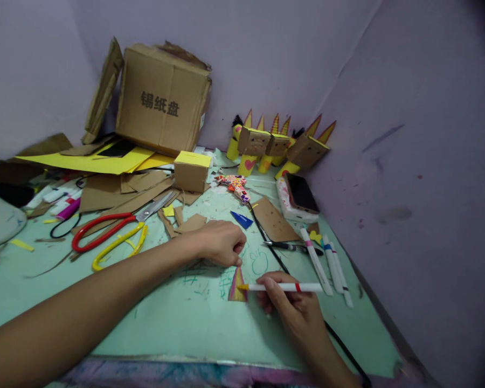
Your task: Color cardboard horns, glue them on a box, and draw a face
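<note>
A small triangular paper piece point(237, 286), coloured yellow with purple edges, lies on the pale green tabletop point(178, 328). My left hand point(221, 242) is closed, its fingers curled down, and a fingertip and thumb press on the triangle's pointed top. In my right hand point(289, 302) a white marker pen point(283, 288) with a yellow tip and a red band is gripped between thumb and fingers. The marker lies almost level, its tip touching or just over the triangle's middle; which of the two I cannot tell. Green scribbles surround the triangle on the tabletop.
Large scissors point(117, 231), cardboard scraps point(125, 188) and a small box point(192, 171) lie left. Behind stand a carton point(164, 99) and several horned cardboard figures point(255, 141). At right are markers point(317, 261), a black pen point(293, 247), a phone point(302, 193) and a black cable point(343, 347).
</note>
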`<state>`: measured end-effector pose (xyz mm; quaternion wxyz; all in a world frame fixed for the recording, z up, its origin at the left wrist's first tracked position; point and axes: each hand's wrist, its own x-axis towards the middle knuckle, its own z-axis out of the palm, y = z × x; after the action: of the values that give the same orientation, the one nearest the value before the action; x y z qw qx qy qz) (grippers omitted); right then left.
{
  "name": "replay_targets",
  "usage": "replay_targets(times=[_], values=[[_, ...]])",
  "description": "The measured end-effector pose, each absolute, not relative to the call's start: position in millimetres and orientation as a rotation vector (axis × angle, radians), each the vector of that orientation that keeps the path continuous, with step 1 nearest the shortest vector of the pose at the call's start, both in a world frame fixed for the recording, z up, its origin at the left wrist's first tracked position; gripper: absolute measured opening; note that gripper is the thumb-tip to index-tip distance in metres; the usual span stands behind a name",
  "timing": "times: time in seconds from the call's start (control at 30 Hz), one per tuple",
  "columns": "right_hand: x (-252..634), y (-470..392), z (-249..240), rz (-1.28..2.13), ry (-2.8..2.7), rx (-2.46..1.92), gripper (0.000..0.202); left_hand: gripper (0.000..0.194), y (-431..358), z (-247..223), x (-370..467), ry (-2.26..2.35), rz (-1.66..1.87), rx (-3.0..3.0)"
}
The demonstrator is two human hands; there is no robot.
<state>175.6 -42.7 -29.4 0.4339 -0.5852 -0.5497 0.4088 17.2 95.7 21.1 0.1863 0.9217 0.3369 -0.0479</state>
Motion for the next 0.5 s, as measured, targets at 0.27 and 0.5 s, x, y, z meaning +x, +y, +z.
replay_targets(times=[0.27,0.5], values=[[173.4,-40.3,-26.0,0.975,-1.336,-1.475,0.029,0.015,95.6,21.5,17.1,0.949,-0.150,2.593],[172.9,-39.4,-25.7,0.948,-1.334,-1.480,0.028,0.015,95.0,23.1,17.0,0.951,-0.175,2.583]])
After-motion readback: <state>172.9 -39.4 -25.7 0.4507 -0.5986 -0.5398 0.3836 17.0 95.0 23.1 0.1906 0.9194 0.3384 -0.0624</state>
